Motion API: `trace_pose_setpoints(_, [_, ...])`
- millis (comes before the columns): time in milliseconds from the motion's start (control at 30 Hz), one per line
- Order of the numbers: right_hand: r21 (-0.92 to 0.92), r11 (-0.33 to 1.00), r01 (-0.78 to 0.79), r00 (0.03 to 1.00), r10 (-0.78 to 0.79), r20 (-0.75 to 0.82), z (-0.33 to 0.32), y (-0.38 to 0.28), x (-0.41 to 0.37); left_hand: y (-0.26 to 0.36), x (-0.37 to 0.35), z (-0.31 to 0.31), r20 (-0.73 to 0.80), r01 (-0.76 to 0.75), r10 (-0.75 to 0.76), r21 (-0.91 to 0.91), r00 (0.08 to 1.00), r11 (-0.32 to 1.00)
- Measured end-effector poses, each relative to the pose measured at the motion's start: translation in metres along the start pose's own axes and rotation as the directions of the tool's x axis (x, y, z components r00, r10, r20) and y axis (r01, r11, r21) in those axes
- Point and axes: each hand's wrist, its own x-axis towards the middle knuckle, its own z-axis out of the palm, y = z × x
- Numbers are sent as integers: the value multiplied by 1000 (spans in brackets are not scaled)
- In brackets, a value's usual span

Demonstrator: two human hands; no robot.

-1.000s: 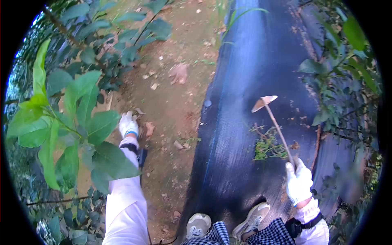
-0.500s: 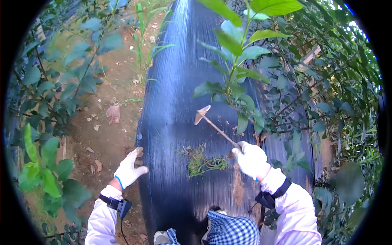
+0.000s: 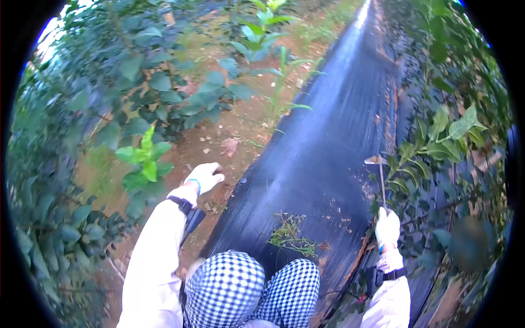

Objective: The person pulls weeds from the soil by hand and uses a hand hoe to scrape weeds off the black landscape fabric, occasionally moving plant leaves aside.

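Observation:
My right hand (image 3: 388,227), in a white glove, is closed around the thin handle of a small hand hoe (image 3: 382,177). The hoe points away from me, its flat blade (image 3: 375,160) raised at the far end near the right-hand leaves. My left hand (image 3: 205,177), also gloved in white, is held out over the bare soil beside the left edge of the black plastic sheet (image 3: 306,164). Its fingers are stretched forward with the thumb apart, and nothing shows in it. A clump of pulled weeds (image 3: 292,235) lies on the sheet between my hands, touched by neither.
My knees in checked cloth (image 3: 229,287) are bent at the bottom. Leafy bushes (image 3: 136,93) line the left, and a leafy branch (image 3: 437,150) leans in from the right beside the hoe. Tall grass (image 3: 281,82) grows along the sheet's left edge. A dry leaf (image 3: 229,147) lies on the soil.
My view has turned left and my knees have come into sight, bent low. My right hand has carried the hoe to the right, away from the weeds. My left hand stays by the sheet's left edge.

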Motion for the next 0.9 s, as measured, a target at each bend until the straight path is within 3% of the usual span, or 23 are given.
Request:
trace_pose_setpoints(133, [202,977,-74,997,68,36,-10,19,12,7,9,-10,-26,115,-115,-12,993,993])
trace_pose_setpoints(233, [257,954,-153,988,141,64,7,45,30,2,38,-1,-13,131,-131,-5,991,991])
trace_pose_setpoints(267, [312,929,-197,980,176,95,3,41,29,3,52,6,-3,149,-149,2,989,989])
trace_pose_setpoints(300, [310,942,-131,991,131,23,14,56,33,-4,74,22,10,166,-166,-38,986,985])
trace_pose_setpoints(433, [517,820,-244,968,234,85,6,42,29,-4,160,89,-53,198,-199,-30,979,980])
trace_pose_setpoints(567, [391,845,-364,927,370,62,1,26,34,9,239,126,-109,235,-233,1,966,972])
trace_pose_setpoints(633, [495,744,-448,884,452,122,3,25,35,5,268,142,-201,89,-86,8,976,996])
trace_pose_setpoints(700, [473,743,-474,849,527,22,13,28,34,-2,295,151,-66,10,0,152,998,988])
trace_pose_setpoints(767, [422,767,-483,841,541,-20,16,38,33,-22,318,164,-36,-32,41,223,999,974])
trace_pose_setpoints(800, [413,736,-536,836,529,143,2,43,31,-28,325,164,-65,-50,66,225,996,973])
trace_pose_setpoints(833, [3,879,-477,879,476,36,-16,-30,40,-32,327,162,-102,-19,34,148,994,989])
trace_pose_setpoints(900, [52,822,-568,823,566,36,-14,-40,42,-36,325,146,-168,32,-33,-10,985,999])
